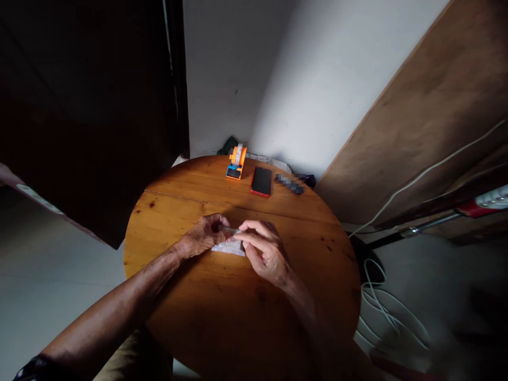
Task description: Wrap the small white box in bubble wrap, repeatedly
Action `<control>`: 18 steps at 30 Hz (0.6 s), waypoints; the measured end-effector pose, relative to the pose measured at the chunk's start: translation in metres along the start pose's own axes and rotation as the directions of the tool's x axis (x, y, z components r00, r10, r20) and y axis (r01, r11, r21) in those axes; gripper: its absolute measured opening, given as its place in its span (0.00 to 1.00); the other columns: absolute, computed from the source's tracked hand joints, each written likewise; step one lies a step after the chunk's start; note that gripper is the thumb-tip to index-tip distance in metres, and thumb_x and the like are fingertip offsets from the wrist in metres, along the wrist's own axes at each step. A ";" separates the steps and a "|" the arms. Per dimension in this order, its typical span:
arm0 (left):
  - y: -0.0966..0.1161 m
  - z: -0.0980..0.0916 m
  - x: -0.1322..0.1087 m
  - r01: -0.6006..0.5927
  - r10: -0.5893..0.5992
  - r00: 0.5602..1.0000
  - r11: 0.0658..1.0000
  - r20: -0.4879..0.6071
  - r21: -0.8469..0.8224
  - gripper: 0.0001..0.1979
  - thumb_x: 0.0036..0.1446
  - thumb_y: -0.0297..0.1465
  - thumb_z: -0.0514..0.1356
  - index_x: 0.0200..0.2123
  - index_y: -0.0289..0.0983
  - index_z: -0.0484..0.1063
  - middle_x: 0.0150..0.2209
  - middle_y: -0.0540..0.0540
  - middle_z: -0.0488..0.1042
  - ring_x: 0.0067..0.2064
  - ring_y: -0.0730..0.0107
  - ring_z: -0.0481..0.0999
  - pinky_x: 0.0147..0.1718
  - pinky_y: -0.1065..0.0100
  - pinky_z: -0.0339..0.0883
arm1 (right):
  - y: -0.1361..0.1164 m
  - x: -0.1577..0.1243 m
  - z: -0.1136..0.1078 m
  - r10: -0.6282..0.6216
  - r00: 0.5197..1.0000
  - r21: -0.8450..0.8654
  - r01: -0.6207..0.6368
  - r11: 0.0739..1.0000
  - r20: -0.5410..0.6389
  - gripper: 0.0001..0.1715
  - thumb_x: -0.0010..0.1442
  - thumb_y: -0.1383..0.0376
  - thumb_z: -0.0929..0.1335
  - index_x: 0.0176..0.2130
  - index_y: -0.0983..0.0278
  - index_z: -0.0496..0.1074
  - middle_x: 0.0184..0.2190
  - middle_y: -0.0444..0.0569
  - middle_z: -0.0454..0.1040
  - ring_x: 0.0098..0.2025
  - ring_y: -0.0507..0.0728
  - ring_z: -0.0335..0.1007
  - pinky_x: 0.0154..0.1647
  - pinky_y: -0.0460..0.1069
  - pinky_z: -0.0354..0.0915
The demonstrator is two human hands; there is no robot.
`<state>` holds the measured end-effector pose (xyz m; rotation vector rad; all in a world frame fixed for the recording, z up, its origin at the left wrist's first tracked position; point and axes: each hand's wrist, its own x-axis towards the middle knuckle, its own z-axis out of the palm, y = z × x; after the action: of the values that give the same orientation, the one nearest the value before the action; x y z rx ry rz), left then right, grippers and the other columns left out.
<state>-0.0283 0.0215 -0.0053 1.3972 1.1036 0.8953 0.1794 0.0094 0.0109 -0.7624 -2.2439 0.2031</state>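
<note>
A small whitish packet (229,247), seemingly wrapped in clear plastic, lies on the round wooden table (178,211) between my two hands. My left hand (204,233) has its fingers closed on the packet's upper left part. From the other side, my right hand (266,250) reaches over with fingers apart; its index and middle fingertips touch the packet's top, and the thumb is by its right edge. The fingers partly cover the packet, so what is inside does not show.
Toward the back of the table stand an orange and blue tape dispenser (237,161), a red-edged phone (261,182) and a blurred dark object (289,183). A white wall (246,79) rises behind. Pale cable (383,304) lies coiled on the floor at right.
</note>
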 end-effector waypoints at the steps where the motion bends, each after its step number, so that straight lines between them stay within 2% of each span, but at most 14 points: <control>1: 0.001 0.000 0.000 0.001 -0.001 1.000 1.000 0.002 0.003 0.16 0.49 0.40 0.67 0.35 0.35 0.70 0.30 0.50 0.70 0.30 0.75 0.65 0.28 0.71 0.58 | 0.000 -0.001 0.001 -0.008 1.000 -0.011 0.008 1.000 0.029 0.22 0.56 0.76 0.64 0.44 0.58 0.77 0.45 0.49 0.73 0.46 0.58 0.68 0.47 0.56 0.63; 4: 0.003 0.000 0.000 0.013 -0.013 1.000 1.000 0.008 -0.015 0.18 0.48 0.42 0.68 0.34 0.35 0.70 0.31 0.50 0.70 0.30 0.75 0.65 0.28 0.71 0.58 | 0.000 -0.002 0.004 -0.028 0.994 -0.051 0.033 0.998 0.102 0.25 0.54 0.77 0.63 0.45 0.56 0.77 0.46 0.49 0.72 0.45 0.59 0.67 0.45 0.56 0.61; 8: 0.004 0.001 -0.001 0.031 -0.031 1.000 0.999 0.000 -0.039 0.18 0.47 0.42 0.68 0.33 0.35 0.70 0.30 0.51 0.69 0.30 0.75 0.65 0.28 0.72 0.58 | -0.002 -0.001 0.001 -0.042 0.990 -0.077 0.053 0.996 0.134 0.25 0.54 0.77 0.63 0.45 0.55 0.77 0.47 0.49 0.72 0.45 0.60 0.66 0.44 0.56 0.60; 15: 0.000 0.001 0.001 0.022 -0.022 1.000 0.999 0.004 -0.031 0.19 0.49 0.43 0.68 0.34 0.35 0.70 0.31 0.50 0.70 0.30 0.75 0.65 0.28 0.71 0.58 | -0.003 -0.004 0.006 -0.051 0.993 -0.039 0.055 0.998 0.102 0.23 0.51 0.77 0.64 0.41 0.57 0.77 0.46 0.49 0.73 0.47 0.60 0.67 0.46 0.57 0.63; 18: -0.002 0.002 0.001 0.023 -0.023 1.000 0.999 0.006 -0.025 0.18 0.51 0.43 0.67 0.36 0.35 0.70 0.31 0.50 0.71 0.30 0.75 0.66 0.28 0.72 0.58 | 0.001 -0.003 0.004 -0.002 1.000 0.059 0.001 0.998 0.031 0.19 0.53 0.76 0.64 0.39 0.58 0.77 0.45 0.49 0.74 0.46 0.59 0.69 0.47 0.57 0.65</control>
<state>-0.0263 0.0215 -0.0077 1.3636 1.0989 0.8858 0.1787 0.0084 0.0054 -0.7310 -2.2578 0.2805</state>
